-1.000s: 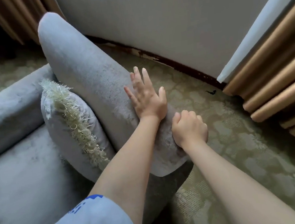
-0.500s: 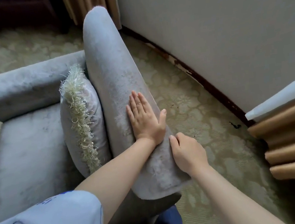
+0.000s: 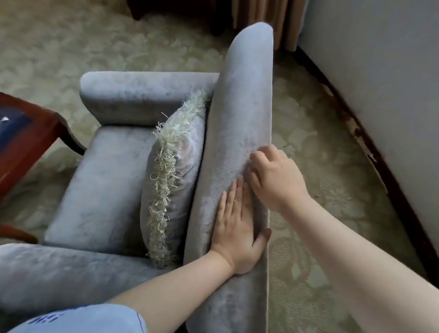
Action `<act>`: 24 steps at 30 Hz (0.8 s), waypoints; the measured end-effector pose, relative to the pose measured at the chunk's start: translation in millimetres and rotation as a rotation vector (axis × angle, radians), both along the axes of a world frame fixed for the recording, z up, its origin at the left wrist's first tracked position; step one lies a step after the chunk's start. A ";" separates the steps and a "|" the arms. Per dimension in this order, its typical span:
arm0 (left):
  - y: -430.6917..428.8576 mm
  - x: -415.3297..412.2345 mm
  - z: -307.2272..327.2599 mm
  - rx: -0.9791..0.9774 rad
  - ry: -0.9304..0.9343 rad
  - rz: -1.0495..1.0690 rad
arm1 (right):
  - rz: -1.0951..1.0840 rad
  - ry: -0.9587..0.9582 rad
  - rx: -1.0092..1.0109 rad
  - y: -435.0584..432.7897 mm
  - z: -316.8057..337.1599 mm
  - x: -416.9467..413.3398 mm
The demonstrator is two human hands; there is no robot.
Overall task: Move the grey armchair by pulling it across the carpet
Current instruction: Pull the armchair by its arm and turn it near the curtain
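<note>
We find one grey armchair (image 3: pixel 109 180) at frame centre on the patterned carpet (image 3: pixel 32 51). Its backrest top runs from 1 o'clock down to 6 o'clock. Open carpet lies toward 11 o'clock. At 3 o'clock only a narrow strip of carpet separates the backrest from the wall (image 3: pixel 397 89) and its dark, scuffed skirting board (image 3: pixel 379 174). A low wooden surface (image 3: pixel 14 175) stands just beside the seat's front corner at 9 o'clock. A curtain (image 3: pixel 262 3) hangs at 1 o'clock.

Count: two armrests, one cushion (image 3: pixel 182 165), two hands.

The upholstery is a velvety grey pile with rounded, padded edges. The cushion, upright against the backrest, is grey with a pale looped fringe. The carpet is pale green with a raised leaf pattern.

The left hand (image 3: pixel 237 233) lies flat on the backrest top, fingers straight, thumb over the rear edge. The right hand (image 3: pixel 278 181), close beside it toward 1 o'clock, grips the same rear edge with curled fingers.
</note>
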State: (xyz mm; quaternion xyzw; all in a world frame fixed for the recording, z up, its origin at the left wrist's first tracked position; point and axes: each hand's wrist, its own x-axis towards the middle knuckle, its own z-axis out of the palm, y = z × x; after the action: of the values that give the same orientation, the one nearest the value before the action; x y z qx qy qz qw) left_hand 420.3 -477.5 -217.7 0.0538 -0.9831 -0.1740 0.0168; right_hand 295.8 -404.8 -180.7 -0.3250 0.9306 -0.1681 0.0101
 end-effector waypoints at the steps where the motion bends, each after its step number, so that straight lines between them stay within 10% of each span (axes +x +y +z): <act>1: -0.2 -0.5 -0.1 -0.012 -0.003 0.001 | 0.031 0.025 0.011 -4.8 -0.9 -11.0; 9: 3.3 -1.8 8.7 -0.287 -0.150 0.114 | 0.369 0.022 0.142 -18.7 -23.9 -49.6; 16: 56.2 13.8 7.3 0.030 -0.400 1.032 | 0.386 0.126 0.510 -44.5 -4.6 -41.3; 24: 71.4 14.9 8.7 -0.154 -0.326 1.176 | 0.331 0.194 0.704 -59.3 -12.1 -26.0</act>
State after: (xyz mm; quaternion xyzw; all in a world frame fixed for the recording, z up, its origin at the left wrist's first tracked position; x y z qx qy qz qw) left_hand 435.2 -406.1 -209.0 0.6118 -0.7884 -0.0537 -0.0365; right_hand 269.8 -464.2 -192.8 -0.4615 0.8630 0.1966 0.0601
